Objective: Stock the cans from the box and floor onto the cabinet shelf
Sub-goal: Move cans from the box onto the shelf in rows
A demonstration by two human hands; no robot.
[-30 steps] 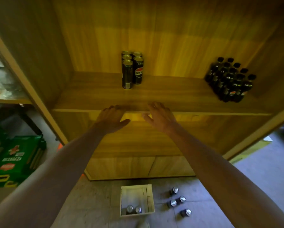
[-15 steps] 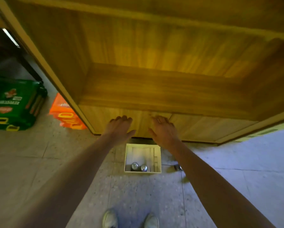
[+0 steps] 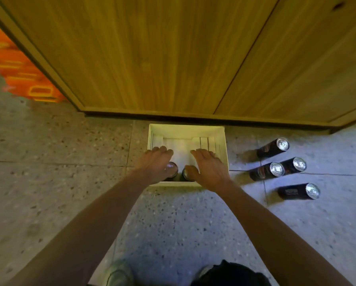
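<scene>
The left hand (image 3: pixel 154 162) and right hand (image 3: pixel 209 168), fingers loosely spread and gripping nothing, hover over two upright cans (image 3: pixel 171 167) at the near wall of the white box (image 3: pixel 185 130), rigid, smooth, likely heavy if full (grip around the sides), on speckled stone floor (image 3: pixel 59 172) before the wooden cabinet (image 3: pixel 152 58), four more cans (image 3: pixel 276 169) further right.

Dim warm yellow light on the cabinet doors (image 3: pixel 152 58), cooler bluish cast on the floor (image 3: pixel 296 223) at right, box (image 3: pixel 185 131) walls bright white, glints on lids of the cans (image 3: pixel 277 169) at right, soft shadows to their left, orange crate (image 3: pixel 18 69) far left smeared with blur, wide-angle bending at edges.
</scene>
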